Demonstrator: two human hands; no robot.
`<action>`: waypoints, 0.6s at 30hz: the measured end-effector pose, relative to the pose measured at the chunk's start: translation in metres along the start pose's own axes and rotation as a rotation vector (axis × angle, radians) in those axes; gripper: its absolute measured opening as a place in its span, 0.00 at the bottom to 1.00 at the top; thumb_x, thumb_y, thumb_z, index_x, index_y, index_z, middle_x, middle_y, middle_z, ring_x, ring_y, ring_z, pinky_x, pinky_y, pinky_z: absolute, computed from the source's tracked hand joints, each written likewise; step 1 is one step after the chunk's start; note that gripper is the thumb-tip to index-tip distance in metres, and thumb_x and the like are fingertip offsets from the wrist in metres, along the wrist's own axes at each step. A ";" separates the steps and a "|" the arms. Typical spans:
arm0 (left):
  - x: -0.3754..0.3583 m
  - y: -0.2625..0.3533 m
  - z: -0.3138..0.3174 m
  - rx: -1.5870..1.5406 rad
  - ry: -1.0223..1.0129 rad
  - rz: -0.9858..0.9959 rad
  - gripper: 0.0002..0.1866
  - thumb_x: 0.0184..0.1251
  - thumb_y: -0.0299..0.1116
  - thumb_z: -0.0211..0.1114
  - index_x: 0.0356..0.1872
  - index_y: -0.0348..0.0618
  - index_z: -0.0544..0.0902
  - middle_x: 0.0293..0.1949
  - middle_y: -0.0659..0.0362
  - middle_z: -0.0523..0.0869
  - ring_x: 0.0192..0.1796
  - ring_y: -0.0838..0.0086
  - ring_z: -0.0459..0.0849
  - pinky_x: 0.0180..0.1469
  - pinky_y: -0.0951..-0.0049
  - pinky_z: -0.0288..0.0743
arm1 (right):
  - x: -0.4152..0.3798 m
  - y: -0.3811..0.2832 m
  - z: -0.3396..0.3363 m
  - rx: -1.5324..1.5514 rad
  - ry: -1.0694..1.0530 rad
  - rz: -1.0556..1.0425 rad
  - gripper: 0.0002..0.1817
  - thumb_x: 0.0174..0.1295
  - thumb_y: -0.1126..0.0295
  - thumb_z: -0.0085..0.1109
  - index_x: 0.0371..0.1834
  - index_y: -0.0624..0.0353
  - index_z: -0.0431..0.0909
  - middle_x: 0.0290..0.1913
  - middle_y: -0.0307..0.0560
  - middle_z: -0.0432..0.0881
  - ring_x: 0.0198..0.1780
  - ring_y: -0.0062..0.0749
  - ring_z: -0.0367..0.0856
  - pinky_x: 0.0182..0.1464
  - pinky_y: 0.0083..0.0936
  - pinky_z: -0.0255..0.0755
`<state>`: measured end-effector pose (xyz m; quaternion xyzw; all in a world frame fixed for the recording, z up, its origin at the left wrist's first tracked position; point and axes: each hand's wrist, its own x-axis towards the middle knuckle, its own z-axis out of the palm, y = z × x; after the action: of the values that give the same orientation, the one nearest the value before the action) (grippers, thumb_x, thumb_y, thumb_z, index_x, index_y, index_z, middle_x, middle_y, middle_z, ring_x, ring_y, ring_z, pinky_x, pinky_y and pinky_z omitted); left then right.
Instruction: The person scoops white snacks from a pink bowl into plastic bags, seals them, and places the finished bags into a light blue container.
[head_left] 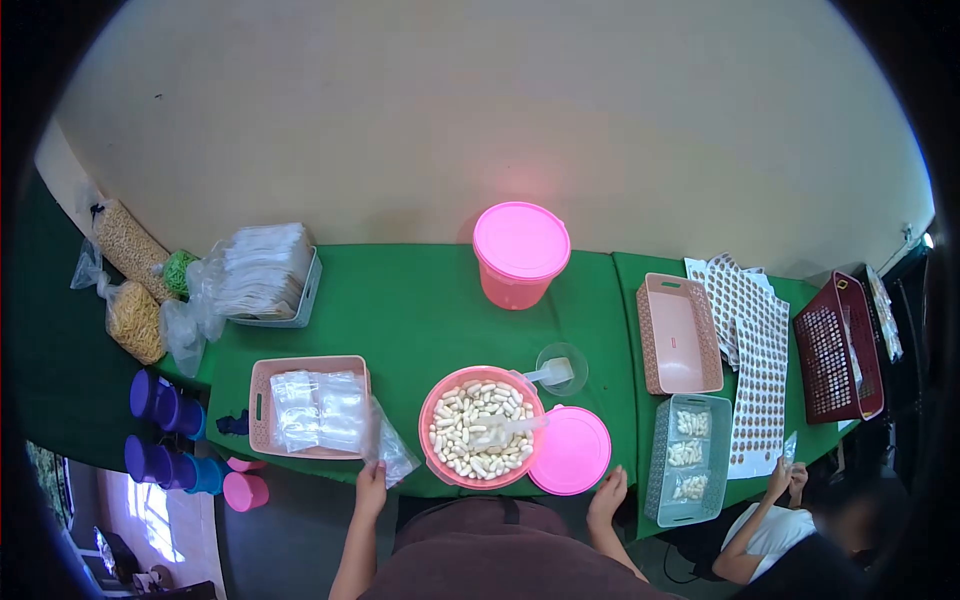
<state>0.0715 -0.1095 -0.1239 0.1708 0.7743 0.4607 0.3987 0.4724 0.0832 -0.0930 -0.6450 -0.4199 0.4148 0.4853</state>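
Note:
My left hand (pixel 371 488) is at the table's front edge, its fingers closed on the near edge of a clear plastic bag (pixel 396 458). Beside it, a pale pink basket (pixel 260 400) holds stacked clear bags (pixel 320 408). In front of my body stands a round pink tub (pixel 428 400) filled with white capsule-shaped pieces (pixel 470 405). A translucent scoop (pixel 505 428) lies across them. My right hand (pixel 607 498) rests at the table edge, fingers extended and holding nothing visible, close to a round pink lid (pixel 570 452).
Behind the tub are a clear bowl (pixel 570 383) with a white-handled scoop and a lidded pink container (pixel 520 250). Rightward are a pink basket (pixel 680 350), a grey basket (pixel 660 480) with filled packets, sticker sheets (pixel 760 380), and a seated person (pixel 765 530) holding a small bag.

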 end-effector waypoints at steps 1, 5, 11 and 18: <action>-0.021 0.050 0.003 -0.031 0.066 0.107 0.18 0.77 0.37 0.51 0.45 0.27 0.78 0.37 0.52 0.85 0.44 0.72 0.82 0.48 0.72 0.73 | 0.005 0.001 0.013 0.085 -0.018 -0.113 0.16 0.75 0.61 0.42 0.29 0.56 0.67 0.23 0.29 0.58 0.23 0.12 0.55 0.24 0.16 0.49; -0.068 0.182 0.004 -0.092 0.035 0.393 0.17 0.76 0.37 0.52 0.46 0.31 0.80 0.40 0.53 0.85 0.46 0.74 0.82 0.51 0.73 0.73 | 0.002 -0.084 0.052 0.050 -0.358 -0.231 0.12 0.75 0.64 0.41 0.35 0.57 0.69 0.23 0.27 0.60 0.24 0.10 0.54 0.25 0.13 0.48; -0.084 0.231 0.042 0.118 -0.437 0.437 0.14 0.73 0.37 0.56 0.42 0.36 0.83 0.43 0.55 0.86 0.48 0.70 0.82 0.55 0.69 0.73 | -0.025 -0.193 0.116 0.164 -1.068 -0.343 0.25 0.63 0.68 0.58 0.62 0.60 0.66 0.43 0.44 0.73 0.42 0.27 0.73 0.51 0.26 0.70; -0.081 0.232 0.071 -0.483 -0.256 0.611 0.29 0.58 0.20 0.68 0.63 0.36 0.70 0.51 0.49 0.83 0.55 0.69 0.81 0.59 0.67 0.74 | -0.040 -0.202 0.132 -0.033 -1.265 -0.414 0.07 0.65 0.73 0.58 0.40 0.65 0.81 0.43 0.49 0.80 0.46 0.34 0.78 0.49 0.29 0.70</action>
<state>0.1532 0.0001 0.0927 0.3503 0.5017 0.7015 0.3654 0.3080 0.1181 0.0848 -0.1907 -0.7454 0.6050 0.2049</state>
